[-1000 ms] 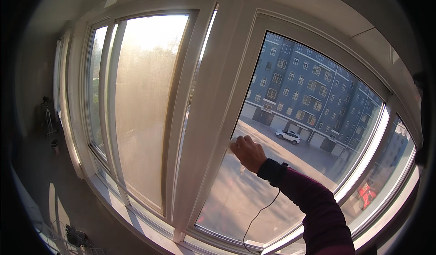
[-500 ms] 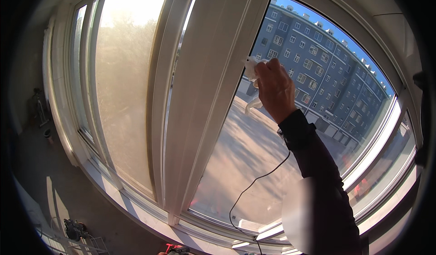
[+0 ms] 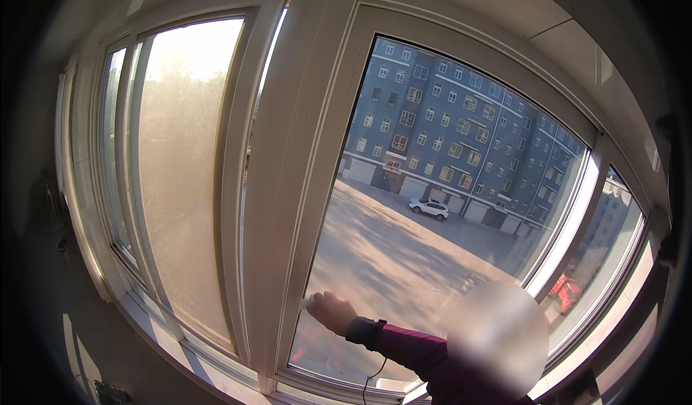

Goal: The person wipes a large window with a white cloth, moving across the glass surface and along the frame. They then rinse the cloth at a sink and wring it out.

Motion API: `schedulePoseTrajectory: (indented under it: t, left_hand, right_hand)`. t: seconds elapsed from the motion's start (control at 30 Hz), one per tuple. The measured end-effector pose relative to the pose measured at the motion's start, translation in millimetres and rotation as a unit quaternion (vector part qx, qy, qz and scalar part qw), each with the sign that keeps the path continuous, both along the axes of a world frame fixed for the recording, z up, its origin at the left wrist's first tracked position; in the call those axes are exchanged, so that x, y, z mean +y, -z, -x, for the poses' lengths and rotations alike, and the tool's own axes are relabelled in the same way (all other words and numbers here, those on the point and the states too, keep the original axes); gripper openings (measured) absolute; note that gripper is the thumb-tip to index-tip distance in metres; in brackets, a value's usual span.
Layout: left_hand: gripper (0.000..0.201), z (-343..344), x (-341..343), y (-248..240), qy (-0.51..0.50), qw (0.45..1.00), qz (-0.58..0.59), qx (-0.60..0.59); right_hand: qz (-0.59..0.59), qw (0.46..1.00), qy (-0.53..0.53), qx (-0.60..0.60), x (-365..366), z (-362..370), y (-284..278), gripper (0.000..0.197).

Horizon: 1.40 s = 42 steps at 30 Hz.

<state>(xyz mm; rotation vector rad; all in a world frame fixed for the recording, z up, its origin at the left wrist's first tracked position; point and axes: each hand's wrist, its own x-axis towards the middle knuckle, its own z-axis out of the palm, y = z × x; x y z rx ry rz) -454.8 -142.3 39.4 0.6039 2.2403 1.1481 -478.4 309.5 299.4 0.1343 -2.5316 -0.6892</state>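
My right hand (image 3: 331, 313) is at the lower left corner area of the large window pane (image 3: 425, 239), beside its white frame (image 3: 306, 210). Its fingers are closed, and a bit of white cloth or tissue (image 3: 305, 302) pokes out at their tips against the edge of the glass. Most of that cloth is hidden by the hand. The dark sleeve (image 3: 411, 346) comes in from the lower right, with a thin dark cable (image 3: 376, 377) hanging below the wrist. Of my left hand nothing shows.
To the left stands a second, hazy sunlit pane (image 3: 187, 174), behind a wide upright post (image 3: 277, 174). A narrow side pane (image 3: 609, 239) is at the right. The sill (image 3: 216, 370) runs along the bottom. Outside are a blue-grey building (image 3: 461, 124) and a white car (image 3: 428, 208).
My right hand has moved from the upper left part of the large pane down to its lower left edge, with the white cloth. The view has shifted too.
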Motion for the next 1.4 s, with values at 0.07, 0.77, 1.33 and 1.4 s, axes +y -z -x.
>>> schedulePoseTrajectory:
  t: [0.07, 0.77, 1.33, 1.4]
  left_hand:
    - [0.067, -0.4, 0.6, 6.7, 0.001, 1.000, 0.011, 0.026]
    - [0.051, -3.1, -7.3, 69.3, -0.031, 0.996, 0.034, 0.080]
    - [0.071, -14.1, -19.5, 79.8, 0.000, 0.997, 0.020, 0.073]
    - [0.070, -14.2, -19.3, 78.3, 0.007, 0.997, 0.033, 0.069]
  right_hand:
    - [0.004, 0.999, -0.023, 0.049, 13.4, -12.1, -79.7, 0.007]
    - [0.046, 0.991, -0.006, 0.124, 23.3, -51.7, -120.1, 0.016]
    - [-0.159, 0.959, 0.049, 0.230, 44.7, -131.7, -260.1, 0.027]
    - [-0.240, 0.924, 0.051, 0.292, 42.8, -150.7, -328.4, 0.034]
